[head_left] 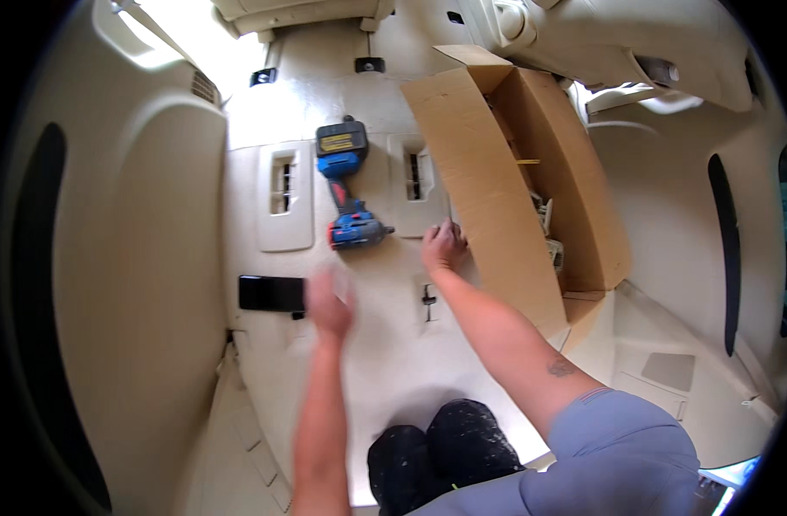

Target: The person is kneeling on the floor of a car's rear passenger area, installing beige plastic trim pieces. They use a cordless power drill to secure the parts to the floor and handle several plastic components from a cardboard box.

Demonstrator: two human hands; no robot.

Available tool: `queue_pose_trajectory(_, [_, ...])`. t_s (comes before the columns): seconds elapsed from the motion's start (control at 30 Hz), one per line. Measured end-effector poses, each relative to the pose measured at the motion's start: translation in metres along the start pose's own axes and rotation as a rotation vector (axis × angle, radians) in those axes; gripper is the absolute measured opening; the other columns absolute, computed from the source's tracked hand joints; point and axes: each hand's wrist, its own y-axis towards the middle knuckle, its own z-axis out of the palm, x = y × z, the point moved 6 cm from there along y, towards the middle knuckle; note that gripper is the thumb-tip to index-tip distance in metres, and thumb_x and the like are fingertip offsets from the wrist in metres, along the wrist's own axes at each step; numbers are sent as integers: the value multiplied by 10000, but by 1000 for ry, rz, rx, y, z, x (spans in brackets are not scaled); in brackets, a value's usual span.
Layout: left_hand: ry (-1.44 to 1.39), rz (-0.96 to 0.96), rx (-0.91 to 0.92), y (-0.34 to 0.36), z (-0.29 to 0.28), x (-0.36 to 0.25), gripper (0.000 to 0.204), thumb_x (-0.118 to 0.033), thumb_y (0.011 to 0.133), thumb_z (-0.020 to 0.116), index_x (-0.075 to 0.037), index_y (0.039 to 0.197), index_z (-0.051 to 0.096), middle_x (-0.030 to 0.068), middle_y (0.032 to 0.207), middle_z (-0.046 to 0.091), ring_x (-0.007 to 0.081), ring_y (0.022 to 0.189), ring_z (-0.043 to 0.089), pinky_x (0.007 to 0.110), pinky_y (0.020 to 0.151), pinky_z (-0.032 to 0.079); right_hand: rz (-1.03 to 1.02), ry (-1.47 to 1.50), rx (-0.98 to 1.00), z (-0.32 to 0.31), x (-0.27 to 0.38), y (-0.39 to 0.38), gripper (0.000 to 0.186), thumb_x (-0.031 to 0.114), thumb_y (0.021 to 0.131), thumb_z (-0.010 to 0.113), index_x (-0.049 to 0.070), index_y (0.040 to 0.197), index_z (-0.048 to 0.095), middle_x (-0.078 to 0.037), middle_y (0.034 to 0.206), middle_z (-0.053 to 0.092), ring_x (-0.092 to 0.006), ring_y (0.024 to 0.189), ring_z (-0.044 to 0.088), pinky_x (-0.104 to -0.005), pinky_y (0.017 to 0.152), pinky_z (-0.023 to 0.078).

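My left hand (331,303) is smeared by motion, just right of a black smartphone (271,293) lying on the beige floor (372,340). Whether its fingers are closed cannot be made out. Farther forward, a blue and black cordless impact driver (352,225) lies on its side, its battery end pointing away from me. My right hand (445,246) is down beside the left flap of an open cardboard box (615,245), at the near edge of a beige floor panel (405,199). Its fingers are curled; what they hold, if anything, is hidden.
Several pale parts (548,232) lie inside the box. A second slotted beige panel (287,228) sits left of the driver. Black floor brackets (369,65) stand at the far end. Curved beige vehicle side walls (166,215) close in on both sides.
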Motion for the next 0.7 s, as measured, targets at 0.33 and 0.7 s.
queue_pose_trajectory(0.33, [-244,-1170,841,-356,-51,13,601,-554,893,676,-5,651,705,129,600,674,240,547,681,380,556,552,-137,-52,341,-106,-155,-218,325,260,872,597,60,1127,620,-169,1134,618,-384,1131,534,-556,1058,346])
queue_pose_trajectory(0.7, [68,-1068,1495,-318,-32,11,697,-626,863,713,69,822,695,184,762,728,282,639,727,392,578,581,1669,-302,-128,-154,-379,-279,469,381,945,435,14,1159,635,-203,1204,671,-385,1128,627,-551,991,450])
